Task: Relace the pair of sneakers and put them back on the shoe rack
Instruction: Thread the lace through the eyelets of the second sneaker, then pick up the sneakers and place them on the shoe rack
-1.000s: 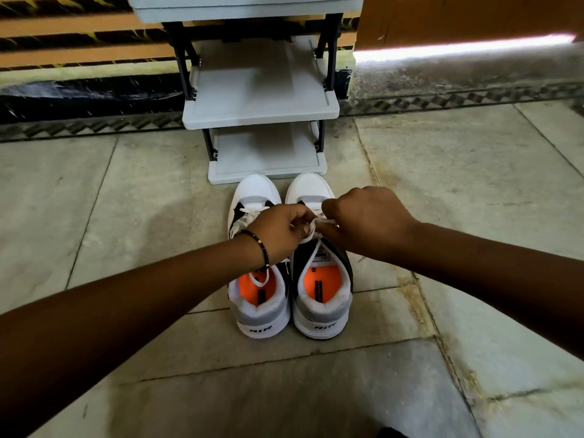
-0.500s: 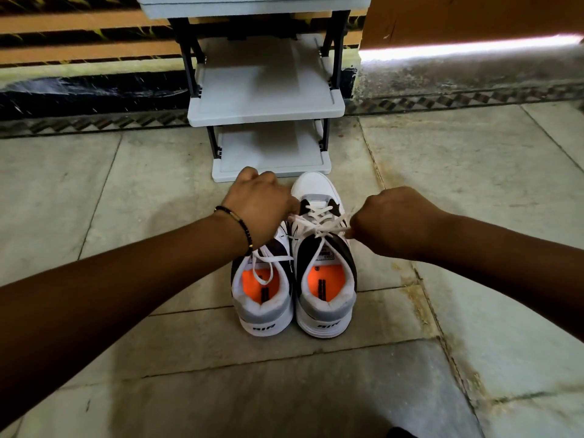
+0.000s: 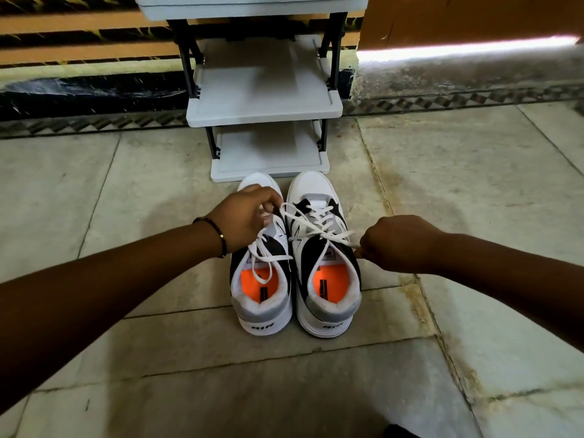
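Two white, black and grey sneakers with orange insoles stand side by side on the floor, toes toward the rack: the left sneaker [image 3: 262,289] and the right sneaker [image 3: 327,279]. The right sneaker's white lace [image 3: 319,224] is stretched sideways across its tongue. My left hand [image 3: 245,216] pinches one end of that lace above the left sneaker's front. My right hand [image 3: 398,243] grips the other end just right of the right sneaker. The left sneaker's lace hangs loosely into its opening.
A grey plastic shoe rack [image 3: 264,102] with black posts stands just beyond the sneakers' toes, its shelves bare. Pale stone floor tiles [image 3: 474,184] spread all around. A patterned border and wall run behind the rack.
My hands have moved apart from the middle of the right sneaker, pulling its lace taut to both sides. The sneakers have not moved.
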Motion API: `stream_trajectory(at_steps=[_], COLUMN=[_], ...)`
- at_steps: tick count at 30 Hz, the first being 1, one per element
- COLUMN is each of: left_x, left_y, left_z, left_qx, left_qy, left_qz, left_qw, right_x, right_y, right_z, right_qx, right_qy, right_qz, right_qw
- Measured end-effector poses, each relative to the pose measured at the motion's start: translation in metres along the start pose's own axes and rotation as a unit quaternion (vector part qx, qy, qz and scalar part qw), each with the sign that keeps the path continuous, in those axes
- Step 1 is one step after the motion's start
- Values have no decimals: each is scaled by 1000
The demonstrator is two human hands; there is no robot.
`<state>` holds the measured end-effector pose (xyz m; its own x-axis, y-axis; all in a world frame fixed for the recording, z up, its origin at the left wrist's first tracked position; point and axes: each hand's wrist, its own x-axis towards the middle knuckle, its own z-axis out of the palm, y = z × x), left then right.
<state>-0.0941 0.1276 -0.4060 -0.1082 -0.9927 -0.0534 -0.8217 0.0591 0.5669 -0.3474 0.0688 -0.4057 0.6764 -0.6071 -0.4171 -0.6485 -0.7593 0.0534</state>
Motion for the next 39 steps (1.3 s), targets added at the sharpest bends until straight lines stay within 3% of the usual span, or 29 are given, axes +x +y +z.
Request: stream_trajectory(at_steps=[4, 8, 12, 15, 20, 24, 26, 29, 31, 33, 39], left_x=[-6, -15, -29, -45, -63, -69, -68, -69, -69, -65, -57], left_y=[-11, -19, -29, -37, -47, -47, -41, -24, -15, -14, -14], left_z=[-5, -10, -16, -17, -16, -8, 0, 13, 23, 33, 43], left_qx=[-71, -122, -140, -139, -126, -145, -199, -336, -291, -211, -171], left_qy=[55, 48, 51, 42, -3, -22, -37, -97, -141, -136, -84], left_qz=[-44, -71, -92, -117, -151, -184, -233, -330, -291, -260, -240], left_qw=[995, 989, 985, 982, 980, 972, 951, 877, 900, 932, 952], right_x=[0, 0, -3, -6, -6, -5, -4, -2, 0, 2, 18], right_y=[-3, -6, -5, -8, -11, -19, -23, -32, -39, -44, -43], right_z=[0, -3, -4, -2, 2, 2, 4, 9, 13, 16, 24], right_qx=[40, 60, 173, 261, 260, 320, 349, 408, 449, 484, 492], right_qy=[2, -10, -65, -104, -121, -138, -151, -172, -156, -117, -17], right_qz=[1, 1, 19, 46, 56, 99, 120, 144, 148, 155, 191], right_qw=[999, 998, 983, 959, 956, 932, 917, 885, 867, 853, 849])
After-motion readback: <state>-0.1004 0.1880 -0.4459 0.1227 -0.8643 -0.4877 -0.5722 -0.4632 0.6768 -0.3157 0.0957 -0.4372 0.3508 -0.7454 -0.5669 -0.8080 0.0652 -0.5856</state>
